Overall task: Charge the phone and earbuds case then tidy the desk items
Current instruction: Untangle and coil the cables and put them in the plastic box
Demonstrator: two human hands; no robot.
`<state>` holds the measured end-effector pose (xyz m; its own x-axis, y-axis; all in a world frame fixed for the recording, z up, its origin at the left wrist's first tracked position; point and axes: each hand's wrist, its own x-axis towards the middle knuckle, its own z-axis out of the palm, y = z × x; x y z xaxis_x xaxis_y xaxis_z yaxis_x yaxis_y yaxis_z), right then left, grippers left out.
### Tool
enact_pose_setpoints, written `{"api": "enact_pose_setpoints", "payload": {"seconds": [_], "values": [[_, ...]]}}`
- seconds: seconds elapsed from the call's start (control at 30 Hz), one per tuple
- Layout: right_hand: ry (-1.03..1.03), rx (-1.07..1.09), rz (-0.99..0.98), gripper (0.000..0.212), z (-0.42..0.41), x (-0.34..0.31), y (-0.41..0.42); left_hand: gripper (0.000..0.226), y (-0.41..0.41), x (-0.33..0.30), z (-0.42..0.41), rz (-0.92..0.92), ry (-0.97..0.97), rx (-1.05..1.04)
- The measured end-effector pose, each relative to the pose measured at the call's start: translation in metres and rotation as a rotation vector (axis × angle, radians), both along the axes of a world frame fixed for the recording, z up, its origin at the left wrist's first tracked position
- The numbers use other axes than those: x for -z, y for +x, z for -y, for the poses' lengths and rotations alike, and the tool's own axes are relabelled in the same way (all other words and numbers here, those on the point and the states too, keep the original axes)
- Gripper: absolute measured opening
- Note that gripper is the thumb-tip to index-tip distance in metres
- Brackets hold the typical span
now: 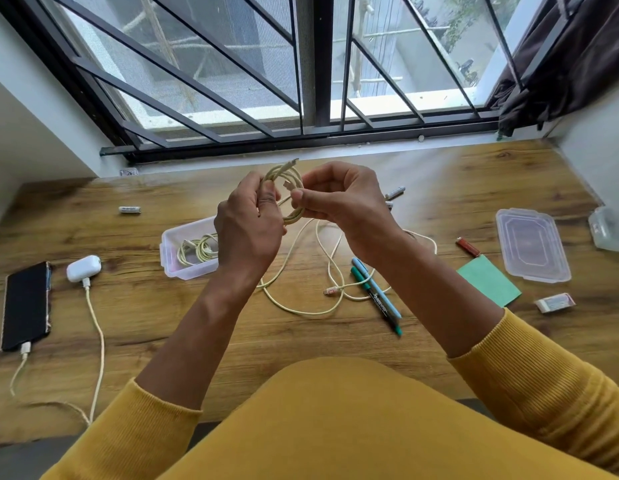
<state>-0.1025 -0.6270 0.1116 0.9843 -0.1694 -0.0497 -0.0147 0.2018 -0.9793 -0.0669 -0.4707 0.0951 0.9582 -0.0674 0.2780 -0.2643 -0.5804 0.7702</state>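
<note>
Above the middle of the wooden desk (162, 327), my left hand (247, 233) and my right hand (346, 209) both grip a coil of pale yellow cable (294, 188). Its loose tail (301, 306) trails down onto the desk. At the left lies a black phone (25, 306) with a cable plugged into its near end. Beside it sits a white earbuds case (83, 268), also with a cable plugged in. A clear plastic box (186, 254) behind my left hand holds another coiled cable.
Two pens (377, 296) lie right of the cable tail. Further right are a green notepad (488, 280), a clear lid (531, 244), a white eraser (555, 302), a red lighter (468, 246) and a small container (609, 230). Batteries (130, 210) lie near the window.
</note>
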Motion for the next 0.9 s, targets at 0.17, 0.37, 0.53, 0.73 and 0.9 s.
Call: {"api": "enact_pose_setpoints", "payload": {"seconds": [0.17, 0.37, 0.53, 0.73, 0.9], "values": [[0.008, -0.007, -0.019, 0.043, 0.004, -0.002, 0.002, 0.028, -0.003, -0.004, 0.001, -0.245, -0.067, 0.079], [0.148, -0.042, -0.034, 0.029, 0.007, 0.002, 0.001, 0.018, 0.005, -0.001, -0.005, -0.029, -0.133, 0.078], [0.196, -0.010, -0.058, 0.023, 0.002, -0.001, 0.002, 0.036, 0.005, -0.002, -0.003, 0.238, -0.170, 0.201], [0.303, 0.042, -0.114, 0.024, 0.000, 0.000, 0.003, 0.025, 0.005, 0.005, -0.003, 0.288, -0.149, 0.210], [0.472, 0.027, -0.163, 0.024, 0.000, 0.001, 0.002, 0.020, 0.003, 0.013, 0.001, 0.117, -0.380, 0.184]]}}
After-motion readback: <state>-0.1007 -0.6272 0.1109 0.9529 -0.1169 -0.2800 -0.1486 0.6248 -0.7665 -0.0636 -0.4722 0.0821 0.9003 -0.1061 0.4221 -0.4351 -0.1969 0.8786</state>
